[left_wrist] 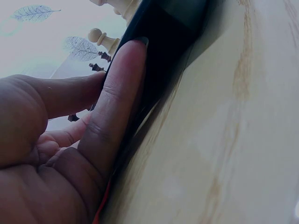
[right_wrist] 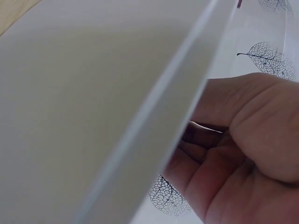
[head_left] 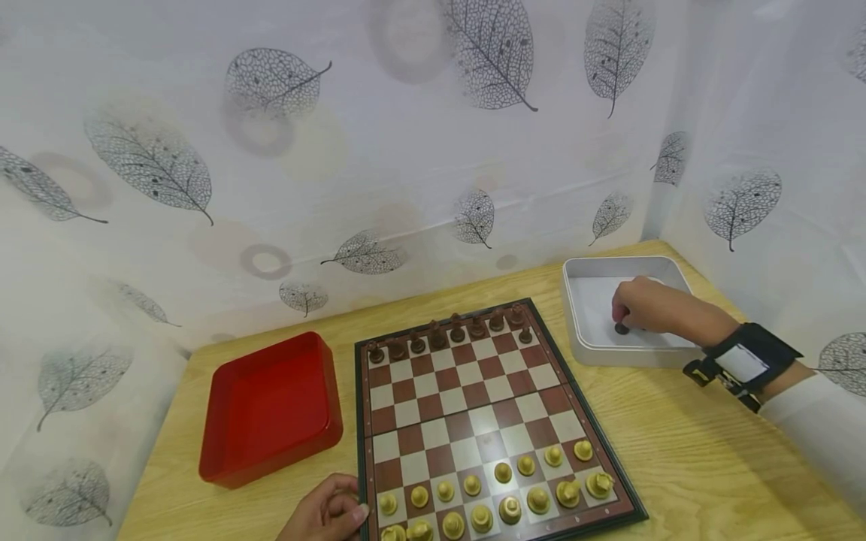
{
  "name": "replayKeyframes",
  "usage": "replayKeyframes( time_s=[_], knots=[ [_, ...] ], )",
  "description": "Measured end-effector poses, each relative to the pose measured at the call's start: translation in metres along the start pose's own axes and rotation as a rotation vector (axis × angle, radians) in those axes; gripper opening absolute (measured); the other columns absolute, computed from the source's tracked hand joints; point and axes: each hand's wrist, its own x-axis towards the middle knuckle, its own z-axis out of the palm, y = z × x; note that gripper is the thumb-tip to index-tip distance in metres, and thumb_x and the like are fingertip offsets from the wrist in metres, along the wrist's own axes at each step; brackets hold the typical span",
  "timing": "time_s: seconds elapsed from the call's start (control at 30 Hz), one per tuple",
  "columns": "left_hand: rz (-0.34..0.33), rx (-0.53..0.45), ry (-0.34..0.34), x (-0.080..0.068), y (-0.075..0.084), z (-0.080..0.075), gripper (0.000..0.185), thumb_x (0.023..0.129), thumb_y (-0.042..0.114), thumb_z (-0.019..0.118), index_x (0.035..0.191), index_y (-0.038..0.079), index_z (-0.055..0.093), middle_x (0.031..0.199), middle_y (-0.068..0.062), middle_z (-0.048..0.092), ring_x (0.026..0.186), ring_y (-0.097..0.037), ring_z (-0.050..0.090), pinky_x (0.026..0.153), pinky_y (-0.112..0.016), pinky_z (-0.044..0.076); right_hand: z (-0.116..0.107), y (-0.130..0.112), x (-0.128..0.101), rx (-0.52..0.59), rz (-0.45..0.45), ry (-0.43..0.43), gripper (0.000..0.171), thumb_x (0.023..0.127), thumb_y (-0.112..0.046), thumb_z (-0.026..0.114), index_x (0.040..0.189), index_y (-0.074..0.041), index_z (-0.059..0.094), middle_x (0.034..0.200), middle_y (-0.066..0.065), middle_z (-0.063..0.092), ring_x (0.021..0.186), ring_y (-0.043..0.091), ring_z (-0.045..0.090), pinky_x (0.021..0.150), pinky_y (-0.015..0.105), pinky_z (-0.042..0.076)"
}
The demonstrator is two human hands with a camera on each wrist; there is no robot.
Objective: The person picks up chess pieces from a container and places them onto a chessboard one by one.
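Note:
A chessboard lies on the wooden table. Dark pieces line its far edge and light pieces fill its near rows. My left hand rests at the board's near-left corner, one finger laid straight against the board's dark edge. My right hand reaches into the white tray at the right and pinches a small dark chess piece just above the tray's floor. In the right wrist view the tray wall hides most of the curled fingers and the piece.
A red tray sits left of the board with nothing visible in it. A leaf-patterned curtain closes off the back and the right side. Bare wood lies between the board and the table's right edge.

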Motion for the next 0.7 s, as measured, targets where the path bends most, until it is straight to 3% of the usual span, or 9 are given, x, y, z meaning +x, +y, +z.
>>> replayKeyframes(
  time_s=[0.3, 0.7],
  knots=[
    [0.005, 0.006, 0.000, 0.000, 0.000, 0.000, 0.046, 0.100, 0.024, 0.068, 0.131, -0.002, 0.046, 0.092, -0.002, 0.070, 0.077, -0.013, 0.069, 0.071, -0.028, 0.060, -0.002, -0.002, -0.001, 0.018, -0.016, -0.005, 0.004, 0.083, 0.003, 0.076, 0.086, 0.001, 0.078, 0.077, 0.002, 0.074, 0.070, 0.013, 0.060, 0.068, 0.035, 0.055],
    [0.007, 0.020, 0.004, 0.000, 0.000, -0.001, 0.043, 0.100, 0.025, 0.068, 0.129, 0.000, 0.047, 0.091, -0.001, 0.070, 0.075, -0.012, 0.067, 0.069, -0.027, 0.059, -0.020, -0.022, -0.007, 0.066, -0.045, 0.034, 0.010, 0.090, 0.004, 0.070, 0.090, 0.001, 0.079, 0.081, 0.006, 0.076, 0.064, 0.013, 0.064, 0.060, 0.030, 0.054]
  ],
)
